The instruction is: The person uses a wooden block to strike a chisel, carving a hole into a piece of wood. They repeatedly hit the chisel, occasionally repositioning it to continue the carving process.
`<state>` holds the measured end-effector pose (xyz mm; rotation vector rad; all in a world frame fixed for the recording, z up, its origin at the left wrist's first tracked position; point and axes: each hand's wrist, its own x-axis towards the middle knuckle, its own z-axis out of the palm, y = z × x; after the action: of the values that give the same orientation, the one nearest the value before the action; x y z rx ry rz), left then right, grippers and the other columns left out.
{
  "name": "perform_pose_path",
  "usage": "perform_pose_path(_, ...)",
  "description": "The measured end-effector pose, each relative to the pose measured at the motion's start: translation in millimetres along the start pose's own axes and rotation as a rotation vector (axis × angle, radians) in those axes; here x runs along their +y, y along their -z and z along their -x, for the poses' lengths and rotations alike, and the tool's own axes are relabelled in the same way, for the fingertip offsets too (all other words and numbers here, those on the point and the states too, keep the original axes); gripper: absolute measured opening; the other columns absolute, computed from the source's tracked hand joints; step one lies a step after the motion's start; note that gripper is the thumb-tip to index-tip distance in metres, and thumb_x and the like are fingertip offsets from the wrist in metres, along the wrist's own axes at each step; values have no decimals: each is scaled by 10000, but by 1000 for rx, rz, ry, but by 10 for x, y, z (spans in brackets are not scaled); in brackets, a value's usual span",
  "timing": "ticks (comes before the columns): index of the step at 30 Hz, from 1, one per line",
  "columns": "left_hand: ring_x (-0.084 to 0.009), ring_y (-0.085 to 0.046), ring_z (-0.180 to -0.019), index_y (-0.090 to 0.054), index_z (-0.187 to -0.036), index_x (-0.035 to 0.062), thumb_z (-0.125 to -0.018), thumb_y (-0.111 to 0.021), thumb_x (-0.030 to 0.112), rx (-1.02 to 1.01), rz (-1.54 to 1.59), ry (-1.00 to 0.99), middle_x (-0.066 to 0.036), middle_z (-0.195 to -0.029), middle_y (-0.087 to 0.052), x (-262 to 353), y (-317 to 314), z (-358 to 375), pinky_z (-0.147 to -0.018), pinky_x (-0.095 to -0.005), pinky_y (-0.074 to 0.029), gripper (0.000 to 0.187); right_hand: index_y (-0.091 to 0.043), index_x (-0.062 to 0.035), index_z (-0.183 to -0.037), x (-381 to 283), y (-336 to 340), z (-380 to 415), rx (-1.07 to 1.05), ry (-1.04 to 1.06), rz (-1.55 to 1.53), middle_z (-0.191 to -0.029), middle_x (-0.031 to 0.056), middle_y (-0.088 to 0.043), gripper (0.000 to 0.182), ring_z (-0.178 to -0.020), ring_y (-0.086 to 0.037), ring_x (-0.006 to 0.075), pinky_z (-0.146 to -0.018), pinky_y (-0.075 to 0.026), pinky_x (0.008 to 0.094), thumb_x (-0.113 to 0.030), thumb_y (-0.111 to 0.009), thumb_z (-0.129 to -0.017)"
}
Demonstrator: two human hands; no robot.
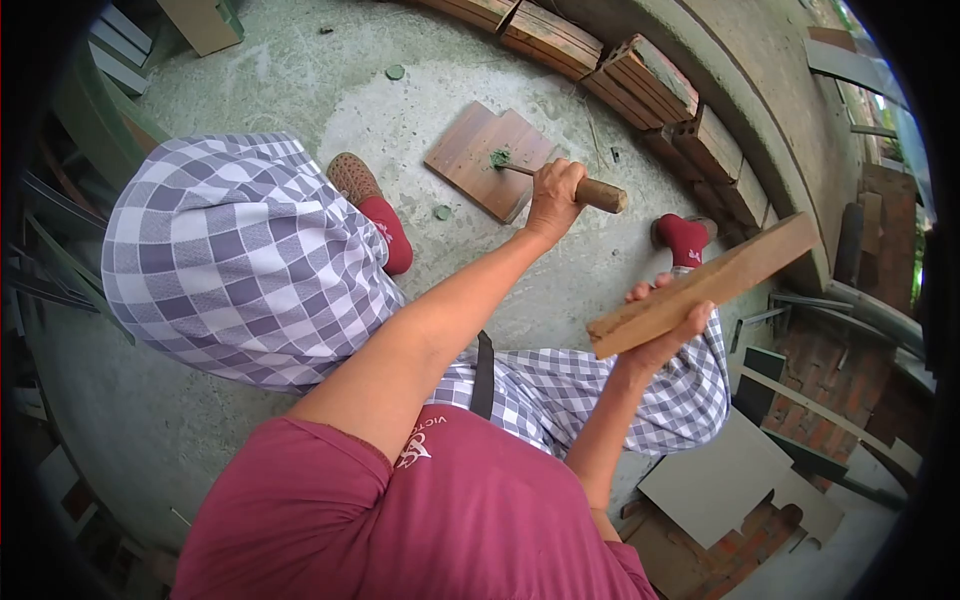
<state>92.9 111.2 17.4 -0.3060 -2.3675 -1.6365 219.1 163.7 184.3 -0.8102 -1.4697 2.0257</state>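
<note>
My left hand [556, 200] is wrapped round the wooden handle of a chisel-like tool [604, 196], whose end sticks out to the right of the fist. Its thin metal shaft points left, and the tip meets a small green lump [499, 158] on a brown wood-grained board [468, 160]. The board lies flat on the concrete floor between my feet and has a stepped edge. Raised above the floor at the right, my right hand [668, 335] grips a long wooden block [710, 280], tilted up to the right and apart from the tool.
Hollow bricks [645, 80] line a curved concrete ledge [740, 90] at the upper right. Two green discs [395, 72] lie near the board. Grey panels [715, 475] and other boards lie at the lower right. More panels [120, 50] stand at the upper left.
</note>
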Motion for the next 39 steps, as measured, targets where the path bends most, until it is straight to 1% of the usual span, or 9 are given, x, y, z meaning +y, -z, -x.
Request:
perform_pose_path(3,-317,-540,-849,-528,-870,105,-680,-712,71,-15,-5,7,-88,-847,-548,41,15,-2,-766,-417,-418,267,-335,-65,-1202,505,-97,159,-138,-301,227,-828,119,-526,575,-541,-560,193,-468,-497,318,-507,-519,-883)
perform_pose_path(6,-317,-541,-845,-530,-871,100,-677,-718,74,-2,-4,-2,-88,-849,-552,-46,85,-61,-766,-416,-419,271,-341,-59,-1185,428,-83,175,-218,-341,140,-824,126,-529,542,-545,-566,191,-460,-497,300,-473,-526,-888)
perform_pose_path(14,-318,-541,-849,-536,-875,106,-675,-722,71,-7,-22,-23,-84,-845,-553,-58,67,10,-768,-415,-418,275,-411,-58,-1125,-10,77,-32,7,31,-46,-861,102,-532,602,-631,-568,190,-535,-504,321,-589,-502,-857)
perform_pose_path(19,-324,-510,-875,-532,-857,127,-673,-718,77,18,-43,-10,-84,-864,-531,-119,69,-88,-795,-427,-385,266,-413,-39,-1110,555,-180,255,-127,-339,214,-813,99,-536,580,-593,-579,192,-509,-499,313,-552,-525,-863)
perform_pose_path(21,-323,-508,-876,-535,-842,128,-676,-710,81,-24,10,32,-79,-857,-525,-157,124,-90,-800,-427,-382,245,-414,-40,-1122,308,-82,218,-203,-331,225,-817,97,-542,579,-588,-580,195,-503,-500,312,-545,-527,-864)
perform_pose_path(28,-317,-513,-875,-538,-840,127,-671,-726,100,-27,-39,-18,-76,-850,-527,-165,98,-17,-797,-426,-385,254,-406,-52,-1128,16,-20,-2,96,75,48,-870,87,-522,636,-673,-552,181,-610,-495,324,-625,-476,-861)
perform_pose_path(31,-315,-513,-875,-542,-845,128,-671,-727,97,-17,-74,-13,-75,-849,-526,-169,98,-55,-799,-427,-387,256,-405,-30,-1101,740,-144,240,-96,-319,236,-829,98,-539,615,-597,-563,198,-532,-494,325,-592,-494,-869)
perform_pose_path(34,-313,-512,-872,-548,-851,126,-673,-717,83,-2,-66,11,-74,-845,-524,-224,168,-118,-803,-427,-387,249,-363,-41,-1159,535,-181,273,-186,-446,52,-805,116,-523,525,-536,-560,198,-473,-492,317,-482,-489,-902)
perform_pose_path(39,-313,-512,-869,-556,-854,124,-685,-703,81,6,-93,-23,-77,-853,-527,-237,128,-52,-807,-427,-388,229,-380,-52,-1152,-31,-88,78,-51,-137,2,-864,109,-527,550,-586,-572,192,-496,-500,309,-523,-491,-890)
